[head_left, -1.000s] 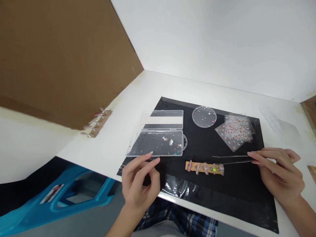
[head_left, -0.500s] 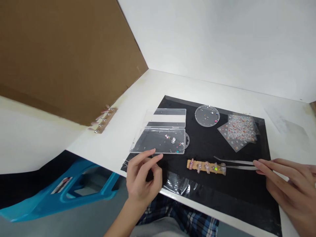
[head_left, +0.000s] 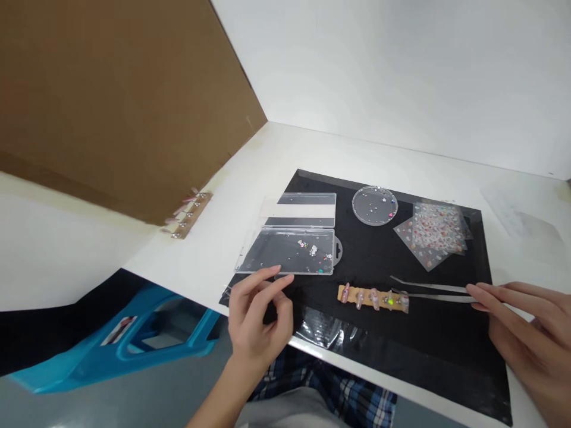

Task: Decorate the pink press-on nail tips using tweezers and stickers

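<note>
Tweezers (head_left: 430, 291) touched by right hand's (head_left: 526, 333) fingertips; left hand (head_left: 261, 315) half-curled, empty.

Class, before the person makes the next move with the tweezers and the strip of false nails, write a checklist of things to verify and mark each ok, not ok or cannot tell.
1. Right hand on the tweezers: ok, fingertips rest at their rear end.
2. Tweezer tips by the strip of false nails: ok, one tip reaches its right end.
3. Tweezers holding a gem: cannot tell, too small.
4. Clear box open, gems inside: ok, lid folded back.
5. Left hand steadying the box: cannot tell, fingertips at its near edge, contact unclear.
6. Round dish and sticker sheets on the black mat: ok, apart from both hands.
</note>
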`<act>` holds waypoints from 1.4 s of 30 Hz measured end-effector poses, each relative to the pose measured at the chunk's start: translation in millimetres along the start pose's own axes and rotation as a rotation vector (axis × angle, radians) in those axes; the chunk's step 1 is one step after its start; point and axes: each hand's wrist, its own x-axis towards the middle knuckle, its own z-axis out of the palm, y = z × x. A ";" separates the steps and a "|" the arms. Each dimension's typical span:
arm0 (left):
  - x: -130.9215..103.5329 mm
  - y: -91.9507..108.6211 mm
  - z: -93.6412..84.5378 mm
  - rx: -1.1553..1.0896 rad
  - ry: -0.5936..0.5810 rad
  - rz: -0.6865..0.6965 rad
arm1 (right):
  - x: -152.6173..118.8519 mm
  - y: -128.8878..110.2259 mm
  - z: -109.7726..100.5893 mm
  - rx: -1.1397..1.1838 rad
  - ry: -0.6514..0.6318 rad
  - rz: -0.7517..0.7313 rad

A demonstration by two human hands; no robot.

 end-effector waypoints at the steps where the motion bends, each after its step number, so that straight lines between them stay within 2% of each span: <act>1: 0.1 0.2 0.0 0.003 0.000 -0.001 | -0.7 0.1 1.1 0.001 0.017 -0.026; 3: 0.5 0.6 0.1 0.009 0.002 0.001 | -2.4 0.9 3.5 -0.011 0.047 -0.095; 5: 0.6 0.9 0.3 0.018 0.004 0.001 | -3.7 2.0 5.3 -0.022 0.082 -0.100; 8: 0.1 1.0 0.1 0.017 0.007 0.000 | -4.0 3.3 6.0 -0.033 0.044 -0.080; 20: 0.3 0.8 0.0 0.015 0.002 -0.011 | -5.9 0.5 8.7 -0.082 0.093 -0.036; 42: -0.6 0.3 -0.5 0.003 -0.007 -0.014 | 0.4 -2.6 4.1 -0.048 0.070 -0.113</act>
